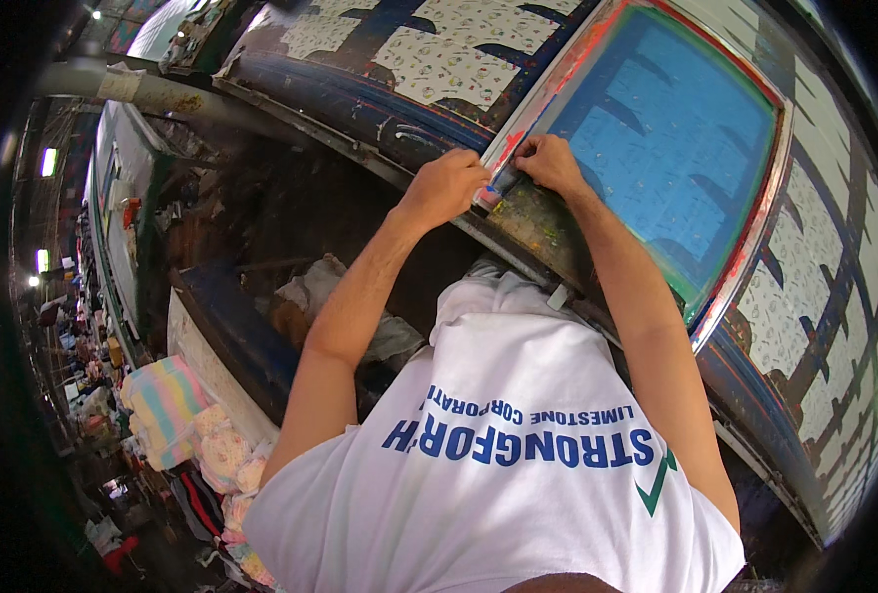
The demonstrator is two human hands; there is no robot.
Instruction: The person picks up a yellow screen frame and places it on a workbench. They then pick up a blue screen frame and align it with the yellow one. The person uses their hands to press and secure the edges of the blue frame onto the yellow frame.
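A silk-screen printing frame (536, 117) with a taped, paint-smeared rim and a blue mesh (657, 128) lies on a long print table (429, 107). My left hand (449, 186) is closed at the frame's near left corner, its fingertips against the end of the rim. Just inside that corner, my right hand (552, 164) has thumb and finger pinched together beside the mesh. Whatever lies between the fingers of either hand is too small or hidden to make out. A dark, paint-spotted strip of the table (538, 219) shows below my right hand.
Printed pale fabric pieces (449, 61) lie on the table on both sides of the frame. A metal rail (350, 148) follows the table's near edge. Pastel folded cloth (167, 405) is piled at the lower left, near another table (118, 208). Crumpled pale cloth (310, 287) lies below the rail.
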